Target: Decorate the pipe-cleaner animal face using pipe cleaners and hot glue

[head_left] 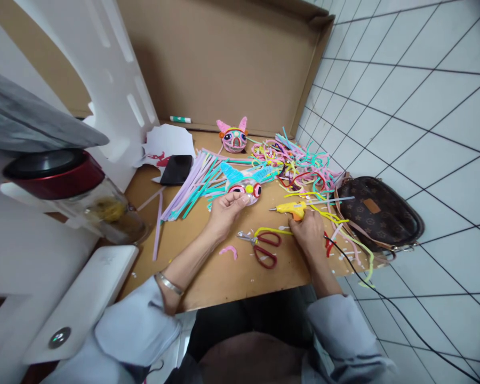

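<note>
The person's left hand (224, 210) is near the middle of the table (224, 277), its fingers pinched on the lower edge of a blue-eared figure (245, 184) made of pipe cleaners, which lies flat on the surface with its round eyes up. The right hand (310, 232) is closer to the right edge, closed around the handle of a yellow glue gun (294, 208) whose nozzle points left, toward the figure. A black cord (344, 261) runs from under that hand and off the right edge.

Between the two hands, toward the near edge, lie red-handled scissors (264, 248), with a short pink piece (229, 250) just left of them. A pink-eared figure (233, 137) stands at the far edge, and a tangle of pipe cleaners (300, 162) fills the far right corner. A black phone (176, 169) lies toward the left edge, and a brown handbag (378, 213) rests on the right edge.
</note>
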Demonstrator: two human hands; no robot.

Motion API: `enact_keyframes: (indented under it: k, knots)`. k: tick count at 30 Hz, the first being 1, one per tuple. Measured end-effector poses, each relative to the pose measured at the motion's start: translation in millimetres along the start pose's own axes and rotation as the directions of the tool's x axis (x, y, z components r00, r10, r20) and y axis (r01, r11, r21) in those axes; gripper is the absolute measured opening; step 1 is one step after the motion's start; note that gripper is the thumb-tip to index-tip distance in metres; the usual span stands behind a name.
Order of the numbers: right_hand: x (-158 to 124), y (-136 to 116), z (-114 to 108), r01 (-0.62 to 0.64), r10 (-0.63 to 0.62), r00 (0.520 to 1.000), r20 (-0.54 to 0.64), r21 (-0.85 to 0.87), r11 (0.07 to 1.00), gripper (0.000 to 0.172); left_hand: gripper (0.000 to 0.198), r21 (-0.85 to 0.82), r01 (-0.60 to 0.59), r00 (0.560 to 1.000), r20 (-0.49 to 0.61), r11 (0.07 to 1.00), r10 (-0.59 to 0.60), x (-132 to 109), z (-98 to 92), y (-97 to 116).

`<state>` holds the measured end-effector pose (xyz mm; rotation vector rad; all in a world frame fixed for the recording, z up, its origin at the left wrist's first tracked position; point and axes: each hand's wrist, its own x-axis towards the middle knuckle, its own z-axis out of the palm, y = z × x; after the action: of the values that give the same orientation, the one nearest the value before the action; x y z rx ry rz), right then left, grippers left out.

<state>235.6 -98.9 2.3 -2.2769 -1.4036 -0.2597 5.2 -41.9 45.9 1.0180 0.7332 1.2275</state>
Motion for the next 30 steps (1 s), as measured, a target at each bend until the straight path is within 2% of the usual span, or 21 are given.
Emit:
enact_keyframes:
  k: [2, 4, 5, 7, 10, 12, 15, 24, 30]
  knots:
    - [-3, -8, -11, 0.032, -0.031, 0.998, -0.047, 0.026, 0.999, 0.042, 0.049, 0.044, -0.025, 1.000, -0.015, 0.999, 0.026, -1, 0.5, 0]
    - [-6, -22, -24, 0.113, -0.093, 0.991, -0.099, 0.215, 0.970, 0.034, 0.047, 0.082, -0.042, 0.999, -0.009, 0.996, 0.043, -2, 1.2, -1]
    - [-7, -31, -31, 0.153, -0.121, 0.987, -0.107, 0.369, 0.917, 0.028, 0.045, 0.099, -0.050, 0.999, -0.003, 0.994, 0.051, -3, 1.4, -1]
    - [-10, -51, -42, 0.178, -0.150, 0.984, -0.098, 0.633, 0.754, 0.024, 0.042, 0.132, -0.060, 0.998, 0.017, 0.989, 0.059, -4, 1.4, -2]
    - [-12, -80, -49, 0.159, -0.172, 0.983, -0.067, 0.778, 0.608, 0.023, 0.040, 0.172, -0.079, 0.997, 0.040, 0.982, 0.073, -5, 0.3, -5]
    - [-13, -92, -50, 0.128, -0.184, 0.983, -0.028, 0.816, 0.563, 0.022, 0.038, 0.183, -0.090, 0.995, 0.048, 0.979, 0.083, -5, -0.6, -7]
    - [-14, -101, -48, 0.076, -0.171, 0.985, 0.023, 0.831, 0.551, 0.022, 0.039, 0.182, -0.103, 0.994, 0.058, 0.978, 0.094, -4, -1.7, -9]
    - [-9, -104, -44, -0.112, -0.153, 0.966, 0.208, 0.871, 0.478, 0.027, 0.034, 0.223, -0.155, 0.985, 0.106, 0.962, 0.134, -2, -3.6, -13]
    - [-7, -105, -44, -0.157, -0.125, 0.963, 0.237, 0.877, 0.455, 0.029, 0.029, 0.266, -0.186, 0.981, 0.111, 0.946, 0.162, -2, -4.0, -12]
